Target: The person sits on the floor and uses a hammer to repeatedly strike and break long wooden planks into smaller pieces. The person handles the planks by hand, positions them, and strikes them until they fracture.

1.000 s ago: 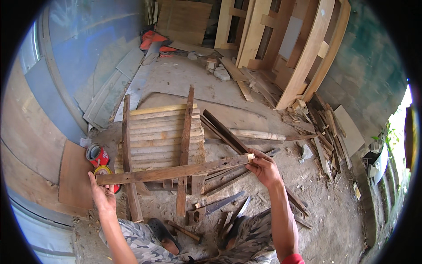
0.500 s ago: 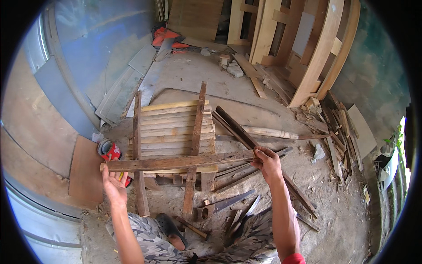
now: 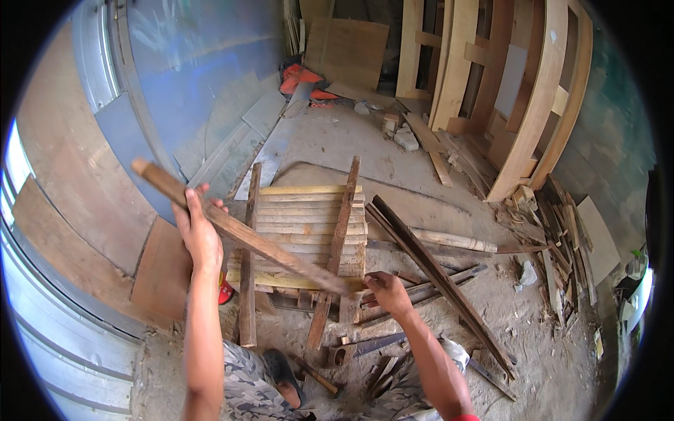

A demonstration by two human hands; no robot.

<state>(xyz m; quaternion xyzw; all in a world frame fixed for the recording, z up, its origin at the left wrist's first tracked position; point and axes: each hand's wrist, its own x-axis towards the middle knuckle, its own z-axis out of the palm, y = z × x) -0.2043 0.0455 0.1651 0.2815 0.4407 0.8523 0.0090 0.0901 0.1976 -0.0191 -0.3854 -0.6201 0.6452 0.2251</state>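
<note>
Steady the stick (image 3: 267, 244) over the near edge of the slatted panel (image 3: 298, 219): left hand (image 3: 202, 237) gripping it, right hand (image 3: 391, 295) curled, hold unclear.

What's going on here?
A person's left hand grips a dark wooden bar, slanted above a slatted wooden panel. The right hand is by the bar's lower end, apparently not holding it. Two dark strips lie across the panel's slats, and a saw lies on the floor nearer the person.
</note>
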